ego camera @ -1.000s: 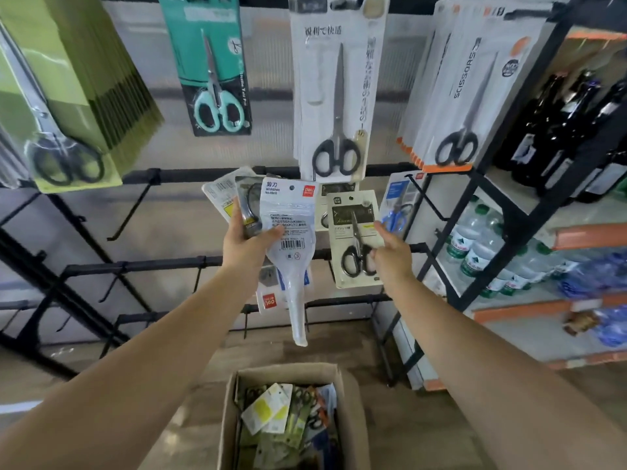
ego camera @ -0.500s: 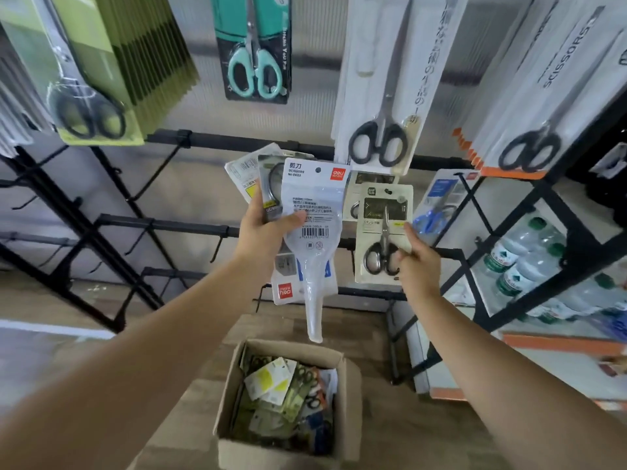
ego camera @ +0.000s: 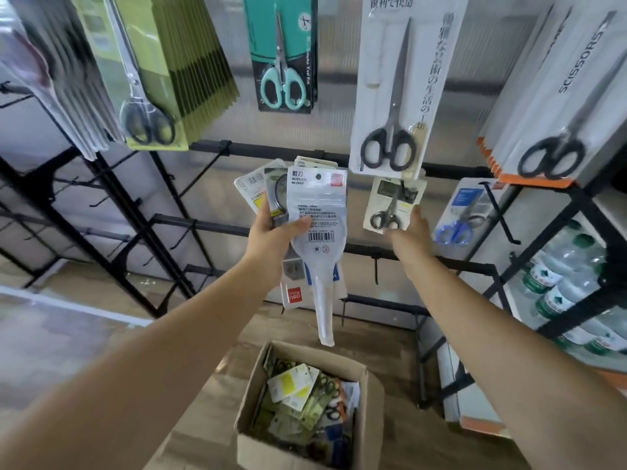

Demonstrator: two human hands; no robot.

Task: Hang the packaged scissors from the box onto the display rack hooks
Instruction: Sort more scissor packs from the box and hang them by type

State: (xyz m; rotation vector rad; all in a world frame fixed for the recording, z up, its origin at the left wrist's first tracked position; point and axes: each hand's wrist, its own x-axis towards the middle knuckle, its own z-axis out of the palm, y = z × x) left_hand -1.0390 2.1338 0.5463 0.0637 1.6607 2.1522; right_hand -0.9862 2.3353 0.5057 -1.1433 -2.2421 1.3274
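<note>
My left hand (ego camera: 271, 234) is shut on a fan of several packaged scissors; the front one is a clear white pack (ego camera: 317, 212) with a barcode and a long tip that points down. My right hand (ego camera: 412, 228) is held out flat, fingers apart, at the lower right edge of a small cream pack of black-handled scissors (ego camera: 390, 206). That pack hangs just under the black rack rail (ego camera: 271, 154). Below, the open cardboard box (ego camera: 373, 398) stands on the floor with several more packs inside.
Larger packs hang above: green (ego camera: 149, 96), teal (ego camera: 281, 62), white (ego camera: 397, 89) and another white row (ego camera: 556, 113). A blue-handled pack (ego camera: 461, 218) hangs to the right. Bare black hooks (ego camera: 200, 174) jut out at left. Water bottles (ego camera: 559, 286) fill the right shelf.
My right hand lifted the small cream pack up to the rail and opened; the pack now hangs by itself. The view tilted and moved closer to the rack. My left hand keeps its packs.
</note>
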